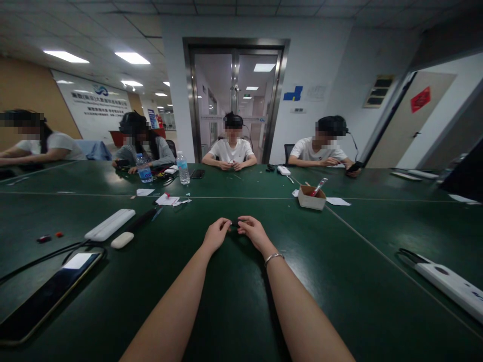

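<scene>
My left hand (217, 234) and my right hand (256, 233) meet over the middle of the green table (234, 301). Between their fingertips is a small black object (235, 223), too small to tell its kind. The right thumb and fingers pinch it from one side. Closed in a pinch, the left fingers hold its other end, where a tiny shiny spot shows. Fingers hide part of the object. A silver bracelet (273, 258) circles my right wrist.
At left lie a phone (49, 296), a white power bank (110, 225) with a black cable, and a white oval case (123, 240). A small box (311, 200) holds tools ahead right. Beyond stand water bottles (183, 169). Several people sit opposite. A white device (449, 279) lies right.
</scene>
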### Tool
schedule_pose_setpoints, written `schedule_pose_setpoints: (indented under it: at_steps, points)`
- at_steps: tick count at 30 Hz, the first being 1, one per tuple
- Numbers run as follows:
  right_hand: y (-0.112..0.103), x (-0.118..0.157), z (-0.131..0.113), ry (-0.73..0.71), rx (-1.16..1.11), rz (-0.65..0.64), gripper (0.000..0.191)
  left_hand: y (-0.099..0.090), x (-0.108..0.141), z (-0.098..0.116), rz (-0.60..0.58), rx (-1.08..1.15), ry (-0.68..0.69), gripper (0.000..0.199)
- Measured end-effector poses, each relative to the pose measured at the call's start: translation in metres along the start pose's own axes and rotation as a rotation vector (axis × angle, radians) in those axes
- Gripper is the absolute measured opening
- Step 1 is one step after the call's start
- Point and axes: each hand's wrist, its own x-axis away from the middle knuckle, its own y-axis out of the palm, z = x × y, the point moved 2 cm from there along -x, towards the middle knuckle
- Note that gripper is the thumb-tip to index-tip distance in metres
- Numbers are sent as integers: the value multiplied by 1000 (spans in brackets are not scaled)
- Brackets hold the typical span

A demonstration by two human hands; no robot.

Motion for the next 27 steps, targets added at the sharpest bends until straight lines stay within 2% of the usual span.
schedule_pose_setpoints:
  at_steps: [9, 19, 27]
  points:
    - [1, 2, 0, -4, -7, 5, 31, -6, 0, 4, 148, 138, 43, 27]
    - [0, 2, 0, 3, 10, -11, 31, -5, -2, -2, 122, 142, 39, 24]
    - [0, 2, 1, 2, -11, -11, 32, -2, 0, -3, 112, 111, -18, 32]
